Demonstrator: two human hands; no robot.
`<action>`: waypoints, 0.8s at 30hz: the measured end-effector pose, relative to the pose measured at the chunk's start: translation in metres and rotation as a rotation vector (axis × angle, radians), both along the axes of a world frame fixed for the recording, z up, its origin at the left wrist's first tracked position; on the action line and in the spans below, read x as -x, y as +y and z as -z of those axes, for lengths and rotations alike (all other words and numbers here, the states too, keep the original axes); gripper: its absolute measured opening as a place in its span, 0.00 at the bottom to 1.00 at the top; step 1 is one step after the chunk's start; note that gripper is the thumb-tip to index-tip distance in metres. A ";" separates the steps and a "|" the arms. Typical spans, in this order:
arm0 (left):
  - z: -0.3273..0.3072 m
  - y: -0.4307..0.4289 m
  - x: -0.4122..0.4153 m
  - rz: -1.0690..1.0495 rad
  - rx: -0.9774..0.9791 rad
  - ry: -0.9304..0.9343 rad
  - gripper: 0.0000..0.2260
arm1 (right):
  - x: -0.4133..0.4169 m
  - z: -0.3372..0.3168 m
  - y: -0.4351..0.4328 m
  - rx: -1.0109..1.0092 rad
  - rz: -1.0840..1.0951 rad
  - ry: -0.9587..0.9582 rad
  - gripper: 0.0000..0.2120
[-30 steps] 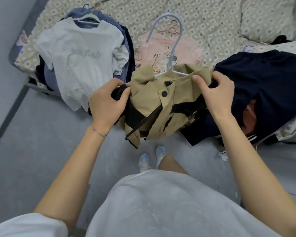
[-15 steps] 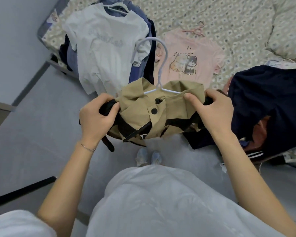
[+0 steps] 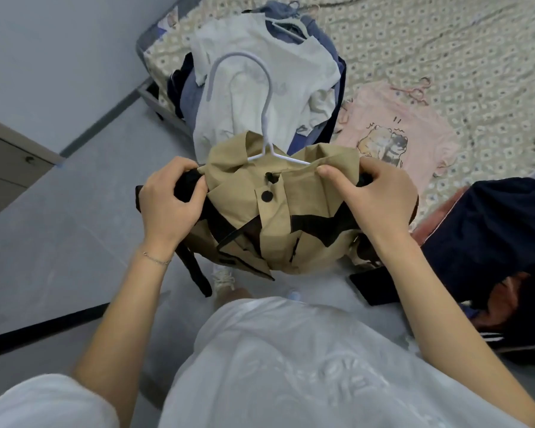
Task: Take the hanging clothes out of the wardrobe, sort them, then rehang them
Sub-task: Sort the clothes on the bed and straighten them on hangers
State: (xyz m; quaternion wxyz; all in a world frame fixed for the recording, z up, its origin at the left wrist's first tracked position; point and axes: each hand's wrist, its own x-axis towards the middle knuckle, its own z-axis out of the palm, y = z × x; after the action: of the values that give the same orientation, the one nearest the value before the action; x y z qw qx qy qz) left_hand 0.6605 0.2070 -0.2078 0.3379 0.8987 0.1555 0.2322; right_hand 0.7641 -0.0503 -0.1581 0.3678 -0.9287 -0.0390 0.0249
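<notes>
Looking down on a grey floor (image 3: pixel 59 242), meeting a pale wall (image 3: pixel 59 57) along a dark skirting strip (image 3: pixel 105 122). Taking in a grey bed frame (image 3: pixel 153 100) at the top, carrying a beige bedsheet (image 3: pixel 445 41) printed with small squares. Catching a grey-brown cabinet front (image 3: pixel 7 180) at the left edge, bearing a small dark knob (image 3: pixel 29 160). Glimpsing pale sneakers (image 3: pixel 224 278) standing on the floor at centre, and a black strip (image 3: pixel 44 330) lying across the floor at lower left.
</notes>
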 end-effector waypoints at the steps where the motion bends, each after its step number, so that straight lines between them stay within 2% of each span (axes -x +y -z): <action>1: 0.000 0.014 -0.002 -0.001 0.001 0.003 0.06 | -0.001 -0.002 0.015 0.003 0.004 0.005 0.27; 5: -0.003 0.072 -0.013 0.006 -0.019 0.008 0.07 | -0.002 -0.005 0.078 0.007 -0.002 0.061 0.20; 11: -0.007 0.141 -0.038 0.078 -0.124 -0.001 0.07 | -0.004 -0.001 0.150 -0.001 -0.002 0.127 0.21; 16: -0.007 0.175 -0.074 0.155 -0.196 -0.041 0.06 | -0.020 0.006 0.180 0.003 0.037 0.148 0.20; 24: -0.005 0.203 -0.150 0.195 -0.147 -0.073 0.05 | -0.096 0.003 0.203 0.028 -0.006 0.144 0.20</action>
State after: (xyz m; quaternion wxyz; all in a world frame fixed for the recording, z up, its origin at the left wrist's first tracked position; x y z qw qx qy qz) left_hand 0.8107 0.4100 -0.2029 0.2974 0.9229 0.0374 0.2416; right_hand 0.8598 0.1523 -0.1612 0.3567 -0.9294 -0.0148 0.0933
